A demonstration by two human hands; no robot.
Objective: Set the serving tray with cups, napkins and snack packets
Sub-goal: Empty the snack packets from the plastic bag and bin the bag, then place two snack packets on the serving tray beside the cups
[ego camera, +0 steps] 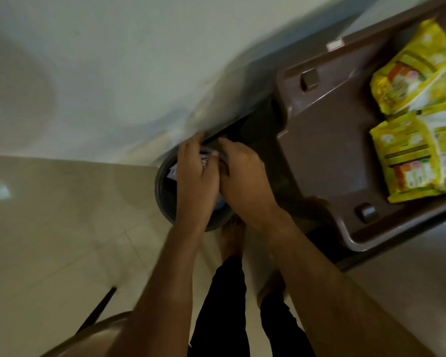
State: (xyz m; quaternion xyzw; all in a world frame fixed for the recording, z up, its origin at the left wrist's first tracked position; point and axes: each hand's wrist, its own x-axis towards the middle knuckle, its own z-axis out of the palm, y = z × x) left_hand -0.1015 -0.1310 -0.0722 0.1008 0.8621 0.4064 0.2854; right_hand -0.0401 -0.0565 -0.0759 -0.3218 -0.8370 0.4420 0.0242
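1. A brown tray (327,161) is seen at the right of the head view, with a raised rim and two small knobs on its near side.
2. Two yellow snack packets (420,73) lie on the tray, one (417,155) nearer than the other, just beside each other at the right edge of the frame.
3. A dark round bin (165,191) stands on the pale tiled floor (62,228), below the tray's left end and against the white wall (113,60).
4. The left hand (196,181) is held over the bin's mouth, fingers together and curled downward; a small white printed item (204,158) shows between the two hands. Whether it is pinched cannot be told.
5. The right hand (245,181) is placed touching the left, its fingers bent at the bin's far rim; its grip cannot be told through the blur.
6. Dark trouser legs (224,305) and bare feet (232,235) are seen below the forearms.
7. A curved brown chair edge (93,331) is seen at lower left.
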